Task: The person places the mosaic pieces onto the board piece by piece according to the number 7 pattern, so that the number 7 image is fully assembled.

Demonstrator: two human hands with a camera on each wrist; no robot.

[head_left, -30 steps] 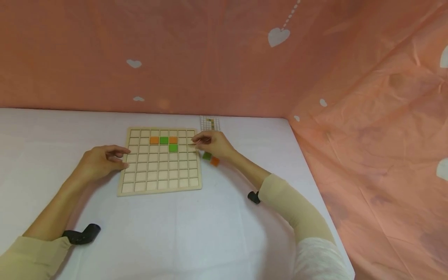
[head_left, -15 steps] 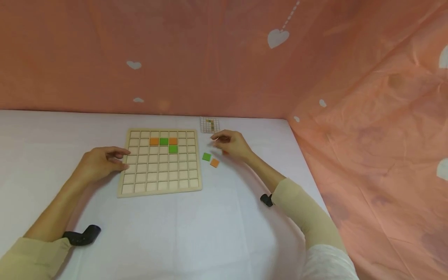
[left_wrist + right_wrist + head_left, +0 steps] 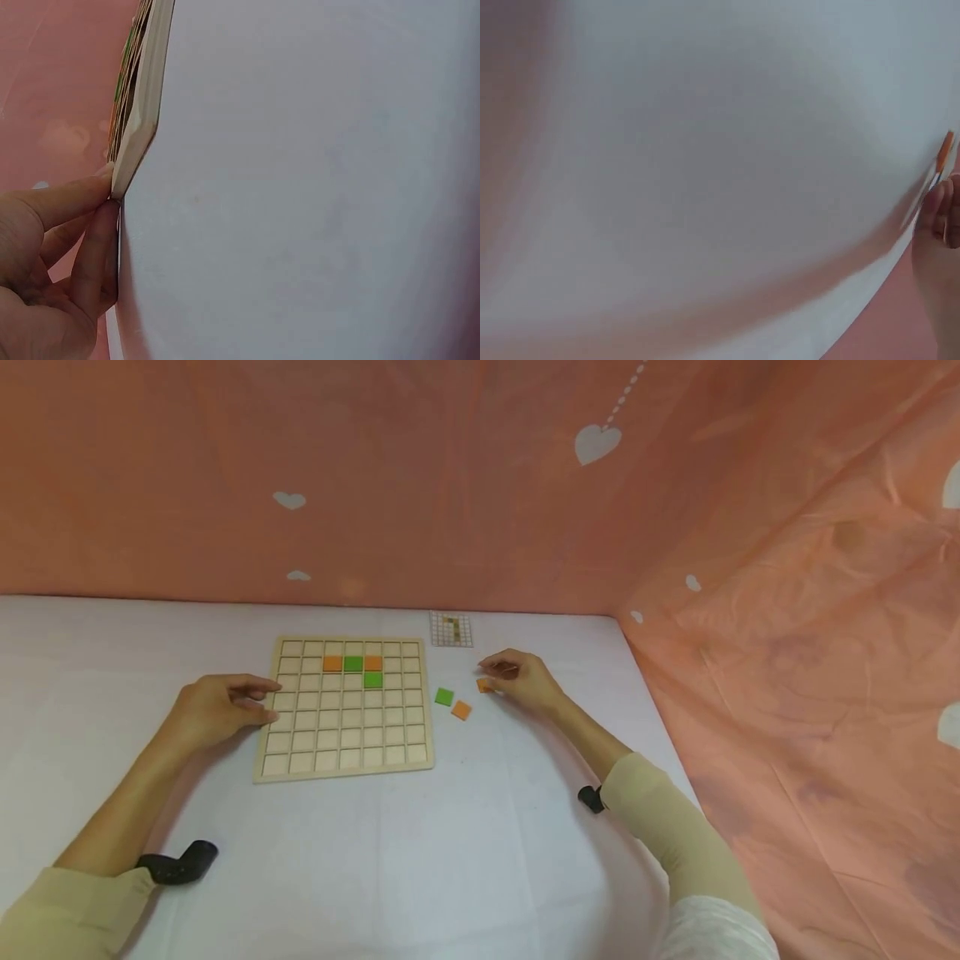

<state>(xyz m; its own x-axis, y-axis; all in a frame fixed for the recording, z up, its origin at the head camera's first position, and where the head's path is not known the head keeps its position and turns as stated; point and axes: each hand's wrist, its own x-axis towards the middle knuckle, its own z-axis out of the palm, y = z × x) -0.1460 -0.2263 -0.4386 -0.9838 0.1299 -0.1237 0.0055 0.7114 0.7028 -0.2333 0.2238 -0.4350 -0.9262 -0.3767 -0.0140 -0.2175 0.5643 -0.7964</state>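
Observation:
A wooden grid board (image 3: 431, 752) lies on the white table; an L-shaped run of orange and green square tiles sits in its cells. My left hand (image 3: 217, 708) rests its fingertips and thumb, spread apart, against the board's left edge; the left wrist view shows these fingers (image 3: 90, 247) right at the rim. Over to the right, my right hand (image 3: 528, 681) is at a loose orange tile (image 3: 483, 686), thumb overlapping it and index finger raised apart. That orange tile (image 3: 946, 150) stands out beyond the fingertips in the right wrist view.
Between board and right hand lie a loose green tile (image 3: 444, 697) and another orange tile (image 3: 461, 711). A small printed grid card (image 3: 452, 630) lies behind them. Peach cloth (image 3: 450, 527) with white hearts hangs along the table's back and right side.
My right hand has moved right, off the board's right edge, past the loose green and orange tiles to the farther orange tile. The left hand has stayed at the board's edge.

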